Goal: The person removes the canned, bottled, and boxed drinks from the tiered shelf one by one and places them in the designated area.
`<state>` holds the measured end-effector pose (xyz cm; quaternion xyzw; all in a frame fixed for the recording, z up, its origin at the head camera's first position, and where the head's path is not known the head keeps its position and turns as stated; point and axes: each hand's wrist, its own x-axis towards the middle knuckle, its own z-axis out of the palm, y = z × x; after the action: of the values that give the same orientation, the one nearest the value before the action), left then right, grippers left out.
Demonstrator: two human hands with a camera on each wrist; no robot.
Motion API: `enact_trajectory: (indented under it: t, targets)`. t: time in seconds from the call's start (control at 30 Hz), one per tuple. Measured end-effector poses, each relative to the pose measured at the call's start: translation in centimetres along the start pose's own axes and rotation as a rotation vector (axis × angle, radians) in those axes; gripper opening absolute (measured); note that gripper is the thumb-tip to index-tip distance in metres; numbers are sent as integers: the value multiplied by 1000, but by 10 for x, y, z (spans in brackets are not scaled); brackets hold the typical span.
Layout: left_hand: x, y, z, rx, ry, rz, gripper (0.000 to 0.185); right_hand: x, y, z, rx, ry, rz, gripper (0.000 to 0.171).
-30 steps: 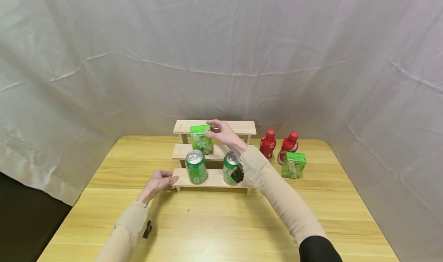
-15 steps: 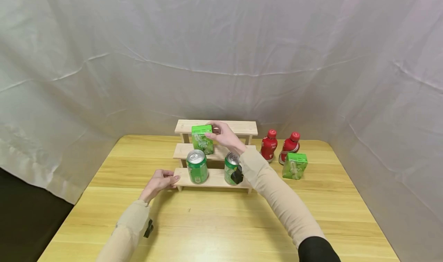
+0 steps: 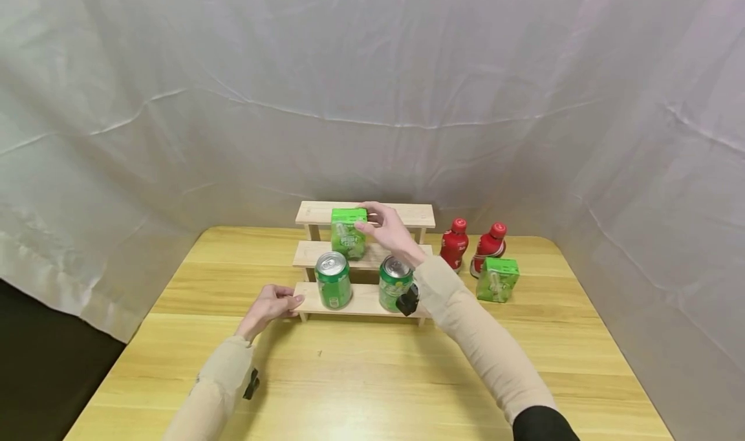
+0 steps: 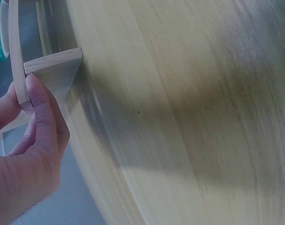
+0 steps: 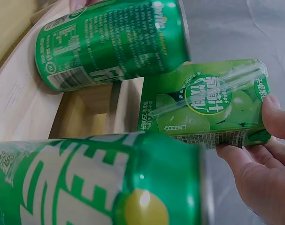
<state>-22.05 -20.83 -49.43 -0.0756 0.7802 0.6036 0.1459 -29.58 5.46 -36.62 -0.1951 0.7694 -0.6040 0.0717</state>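
Observation:
My right hand (image 3: 391, 229) grips a green juice box (image 3: 348, 235) by its right side, thumb in front and fingers behind. The box stands upright at the middle step of a three-tier wooden shelf (image 3: 305, 253); a straw in clear wrap lies across its front in the right wrist view. My left hand (image 3: 272, 305) pinches the left end of the bottom step (image 4: 18, 79), thumb above and fingers beneath. Two green soda cans stand on that step: the left can (image 3: 334, 280) is in full view, the right can (image 3: 394, 283) is partly covered by my right wrist.
Right of the shelf stand two red bottles (image 3: 454, 246) with red caps. In front of them is a second green juice box (image 3: 497, 280), upright on the wooden table (image 3: 361, 376). A pale curtain (image 3: 372, 105) hangs behind and at both sides.
My right hand has shifted the juice box a little to the right along the middle step. My left hand keeps its pinch on the bottom step.

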Motion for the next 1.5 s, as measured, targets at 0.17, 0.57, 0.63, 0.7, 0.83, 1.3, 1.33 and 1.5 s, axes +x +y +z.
enact_trajectory:
  t: [0.17, 0.57, 0.63, 0.7, 0.83, 1.3, 1.33, 1.5]
  targets:
    - [0, -1, 0, -5, -11, 13, 51, -14, -4, -11, 16, 42, -39, 34]
    - [1, 0, 2, -4, -8, 9, 54, -52, -5, -51, -14, 150, -162, 35]
    - [0, 0, 2, 1, -8, 8, 55, -58, -4, -59, -25, 171, -179, 36]
    - [0, 0, 2, 4, -8, 5, 55, -64, -2, -68, -32, 196, -198, 36]
    - [-1, 2, 3, 4, -5, 2, 56, -75, 2, -85, -51, 257, -195, 37]
    - [-1, 1, 2, -3, -20, 9, 56, -106, 28, -132, -106, 348, -129, 39]
    - [-1, 1, 2, -2, -19, 8, 57, -108, 31, -134, -117, 350, -121, 39]
    - [0, 1, 2, 2, -11, 5, 56, -114, 45, -143, -193, 350, -57, 39]
